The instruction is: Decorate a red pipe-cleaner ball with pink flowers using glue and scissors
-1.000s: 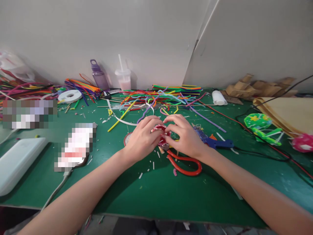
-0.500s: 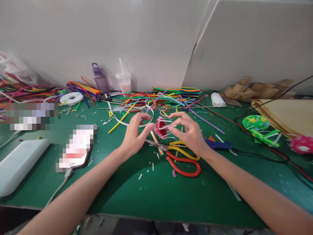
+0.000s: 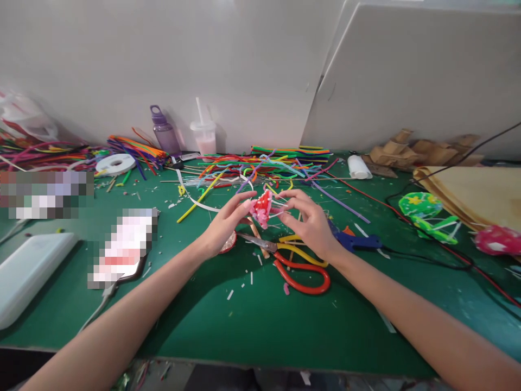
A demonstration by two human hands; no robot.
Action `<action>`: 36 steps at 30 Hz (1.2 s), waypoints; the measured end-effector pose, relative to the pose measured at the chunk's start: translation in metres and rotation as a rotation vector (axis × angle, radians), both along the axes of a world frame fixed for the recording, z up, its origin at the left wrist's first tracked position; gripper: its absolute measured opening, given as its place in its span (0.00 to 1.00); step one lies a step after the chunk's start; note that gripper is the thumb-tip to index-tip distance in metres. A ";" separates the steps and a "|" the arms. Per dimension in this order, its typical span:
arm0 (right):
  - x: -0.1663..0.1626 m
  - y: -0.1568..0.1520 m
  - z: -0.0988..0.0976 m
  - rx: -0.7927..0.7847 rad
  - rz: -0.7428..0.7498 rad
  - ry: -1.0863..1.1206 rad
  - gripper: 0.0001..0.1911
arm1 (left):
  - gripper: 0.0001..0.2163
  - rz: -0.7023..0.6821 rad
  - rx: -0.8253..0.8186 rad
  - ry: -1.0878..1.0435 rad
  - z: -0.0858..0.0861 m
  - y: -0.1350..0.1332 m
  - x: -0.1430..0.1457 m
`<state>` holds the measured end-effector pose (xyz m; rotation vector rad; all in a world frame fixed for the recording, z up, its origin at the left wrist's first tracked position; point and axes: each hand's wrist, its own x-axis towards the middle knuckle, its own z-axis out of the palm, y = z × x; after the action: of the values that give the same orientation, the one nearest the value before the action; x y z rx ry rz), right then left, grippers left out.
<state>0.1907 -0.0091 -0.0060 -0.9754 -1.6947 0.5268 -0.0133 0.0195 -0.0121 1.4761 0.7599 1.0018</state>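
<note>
Left hand (image 3: 222, 231) and right hand (image 3: 311, 225) both pinch the small pink-red ribbed paper piece (image 3: 261, 207), held between their fingers above the green bench (image 3: 252, 320). Red-handled scissors (image 3: 299, 263) lie just near-right, nearer the right hand.

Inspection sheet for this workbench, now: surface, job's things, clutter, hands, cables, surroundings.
Surface: green table, littered with small white offcuts.
Job's things: small pink craft piece, held above the table between both hands.
Clutter: scissors just below the hands; pipe cleaners heaped behind; tape roll; glue gun; green craft.
Hands: left hand and right hand each pinch the piece with the fingertips.
Cables: black cable trails right from the glue gun; red cable crosses the right side.
Surroundings: white wall; bottle and cup against it.
</note>
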 end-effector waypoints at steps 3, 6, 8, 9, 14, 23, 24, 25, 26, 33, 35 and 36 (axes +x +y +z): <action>0.000 0.002 0.001 -0.072 0.016 0.020 0.05 | 0.23 0.031 0.047 -0.022 0.000 0.001 0.000; -0.001 0.004 0.002 -0.234 0.074 0.119 0.05 | 0.22 0.059 0.088 -0.054 0.001 0.002 -0.001; -0.001 0.005 0.003 -0.371 0.116 0.201 0.05 | 0.22 0.058 0.114 -0.061 0.001 0.002 -0.001; -0.001 0.006 0.003 -0.434 0.131 0.235 0.05 | 0.22 0.053 0.130 -0.060 0.001 0.002 -0.001; 0.000 0.008 0.000 -0.618 0.211 0.320 0.07 | 0.20 0.035 0.194 0.002 0.002 0.000 -0.001; -0.002 0.009 -0.004 -0.646 0.227 0.413 0.06 | 0.14 0.176 0.199 0.063 0.006 -0.004 0.005; -0.002 0.009 -0.004 -0.649 0.215 0.424 0.06 | 0.14 0.192 0.181 0.088 0.006 -0.004 0.005; -0.003 0.008 -0.003 -0.648 0.215 0.430 0.06 | 0.14 0.201 0.174 0.118 0.005 -0.003 0.006; -0.003 0.008 -0.002 -0.648 0.226 0.433 0.05 | 0.13 0.205 0.188 0.152 0.003 -0.003 0.006; -0.011 -0.001 0.003 -0.687 0.305 0.526 0.04 | 0.04 0.321 1.033 0.447 0.000 -0.007 0.005; -0.014 -0.003 0.002 -0.710 0.304 0.557 0.05 | 0.04 0.303 1.169 0.446 0.001 -0.010 0.006; -0.015 -0.003 0.002 -0.721 0.302 0.567 0.06 | 0.05 0.301 1.203 0.446 0.002 -0.011 0.006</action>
<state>0.1754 -0.0122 -0.0040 -0.9285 -1.1358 1.5302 -0.0071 0.0084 -0.0105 2.7408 0.7123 1.4948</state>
